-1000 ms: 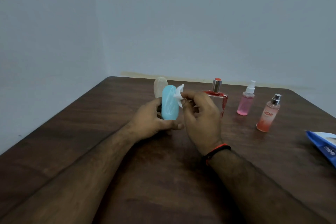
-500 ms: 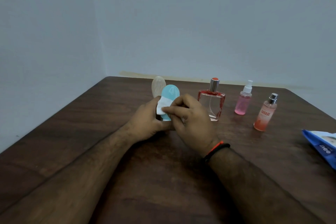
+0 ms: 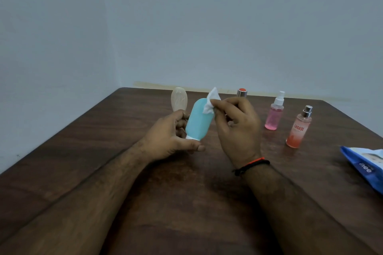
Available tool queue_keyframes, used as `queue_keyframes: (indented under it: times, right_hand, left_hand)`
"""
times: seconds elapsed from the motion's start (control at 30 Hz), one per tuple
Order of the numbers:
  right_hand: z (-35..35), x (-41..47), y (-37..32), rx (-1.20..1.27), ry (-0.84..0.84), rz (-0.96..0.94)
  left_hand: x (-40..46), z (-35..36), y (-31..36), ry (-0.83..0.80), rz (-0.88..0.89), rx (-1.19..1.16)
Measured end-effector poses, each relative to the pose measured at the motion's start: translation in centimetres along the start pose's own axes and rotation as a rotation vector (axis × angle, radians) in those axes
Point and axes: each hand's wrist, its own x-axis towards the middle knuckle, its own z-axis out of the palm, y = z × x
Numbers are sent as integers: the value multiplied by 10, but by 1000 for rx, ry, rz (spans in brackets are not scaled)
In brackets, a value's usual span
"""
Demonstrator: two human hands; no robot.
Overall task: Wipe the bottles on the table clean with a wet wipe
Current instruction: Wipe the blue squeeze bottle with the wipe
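Note:
My left hand (image 3: 170,137) grips a light blue squeeze bottle (image 3: 198,121) above the dark wooden table (image 3: 186,203), its white cap downward and its body tilted to the right. My right hand (image 3: 236,128) pinches a small white wet wipe (image 3: 210,102) against the bottle's upper right edge. A beige bottle (image 3: 178,99) stands behind the left hand. A square perfume bottle with a silver and red cap (image 3: 241,92) is mostly hidden behind my right hand. A pink spray bottle (image 3: 274,115) and an orange "Engage" spray bottle (image 3: 298,129) stand to the right.
A blue wet-wipe pack (image 3: 366,166) lies at the table's right edge. A pale wall runs behind the table and along its left side.
The blue bottle has been lifted and tilted to the right. The wipe moved from the front of the bottle up to its upper right edge.

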Motion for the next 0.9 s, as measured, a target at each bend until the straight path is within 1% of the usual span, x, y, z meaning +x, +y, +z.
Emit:
queue_keyframes:
  times: [0.1, 0.2, 0.3, 0.47, 0.57, 0.63, 0.77, 0.9]
  right_hand:
    - [0, -1, 0, 15, -19, -15]
    - [3, -4, -2, -2, -106, -96]
    - [7, -6, -6, -42, -225, -204]
    - [10, -8, -13, -94, -391, -281]
    - [12, -8, -15, -102, -461, -335]
    - [14, -9, -16, -81, -479, -357]
    - [10, -8, -14, -42, -467, -335]
    - [6, -7, -9, -34, -391, -245]
  left_hand:
    - [0, 1, 1, -29, 7, 45]
    - [0, 1, 1, -29, 25, 48]
    - [1, 2, 3, 19, 37, 95]
    - [0, 0, 1, 66, 43, 134]
    - [1, 0, -2, 116, 38, 121]
    - [3, -2, -5, 155, 19, 110]
    - [4, -2, -4, 184, -18, -40]
    - [4, -1, -5, 121, -23, -276]
